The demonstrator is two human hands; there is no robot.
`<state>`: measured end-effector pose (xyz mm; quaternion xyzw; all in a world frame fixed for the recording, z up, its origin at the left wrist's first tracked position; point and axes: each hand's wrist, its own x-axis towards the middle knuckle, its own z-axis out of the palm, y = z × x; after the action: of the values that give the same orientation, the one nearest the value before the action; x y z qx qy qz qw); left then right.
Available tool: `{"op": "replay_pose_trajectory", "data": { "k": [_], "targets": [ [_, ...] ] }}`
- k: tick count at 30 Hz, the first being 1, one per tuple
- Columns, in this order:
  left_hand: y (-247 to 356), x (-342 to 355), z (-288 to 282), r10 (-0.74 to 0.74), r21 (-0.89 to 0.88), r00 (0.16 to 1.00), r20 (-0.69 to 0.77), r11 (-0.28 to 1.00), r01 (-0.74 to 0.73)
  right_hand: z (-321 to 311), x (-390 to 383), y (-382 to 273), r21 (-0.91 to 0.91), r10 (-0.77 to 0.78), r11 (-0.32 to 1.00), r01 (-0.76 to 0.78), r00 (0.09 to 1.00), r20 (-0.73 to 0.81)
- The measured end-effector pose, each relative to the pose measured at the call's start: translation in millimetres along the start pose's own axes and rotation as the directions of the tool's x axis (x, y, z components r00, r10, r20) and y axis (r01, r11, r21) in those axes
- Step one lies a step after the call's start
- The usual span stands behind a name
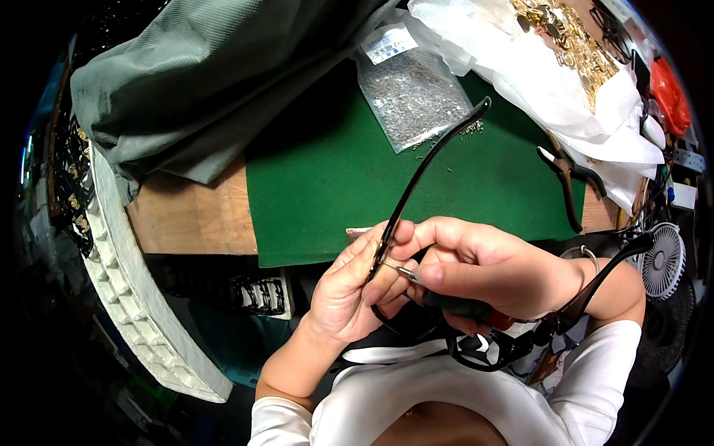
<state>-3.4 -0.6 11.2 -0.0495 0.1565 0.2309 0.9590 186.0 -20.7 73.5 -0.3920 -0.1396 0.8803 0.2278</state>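
My left hand (343, 299) is closed on a black eyeglasses frame (419, 173) near one hinge. That temple arm points up and away over the mat, while the rest of the frame hangs beside my right forearm, its other temple arm reaching to the right. Gripped in my right hand (494, 275) is a screwdriver (476, 311) with a dark and red handle. Its thin metal shaft points left, with the tip at the hinge between my left fingers. Whether a screw sits under the tip is too small to tell.
A green mat (320, 215) covers the wooden table (190, 212). On it lies a clear bag of tiny metal pieces (416, 93), some spilled. Pliers (569, 182) and gold parts (576, 52) on white wrapping are right, a grey-green cloth (201, 82) left. A white molded tray (141, 320) stands left, a fan (662, 260) right.
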Motion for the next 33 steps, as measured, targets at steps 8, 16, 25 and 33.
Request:
{"op": "replay_pose_trajectory", "data": {
  "k": [8,16,25,33],
  "targets": [
    [0.8,1.4,5.1,-0.001,0.009,0.995,-0.098,1.0,0.002,-1.2,5.4,5.8,0.005,-0.052,0.999,0.053,0.998,-0.018],
    [43.3,-22.4,-2.8,0.337,0.098,0.919,-0.206,0.941,-0.324,-41.0,-8.7,6.2,-0.401,-0.208,0.913,0.082,0.937,-0.28],
    [38.5,-10.3,15.0,0.821,0.856,0.453,0.347,-0.474,0.204,-58.2,-15.6,21.4,-0.865,-0.63,0.483,0.138,0.74,-0.234],
    [19.8,-8.7,25.3,0.432,0.761,0.704,0.563,-0.603,-0.239,-64.9,-28.7,-16.9,-0.981,-0.752,0.195,0.013,0.644,-0.142]
  ]
}}
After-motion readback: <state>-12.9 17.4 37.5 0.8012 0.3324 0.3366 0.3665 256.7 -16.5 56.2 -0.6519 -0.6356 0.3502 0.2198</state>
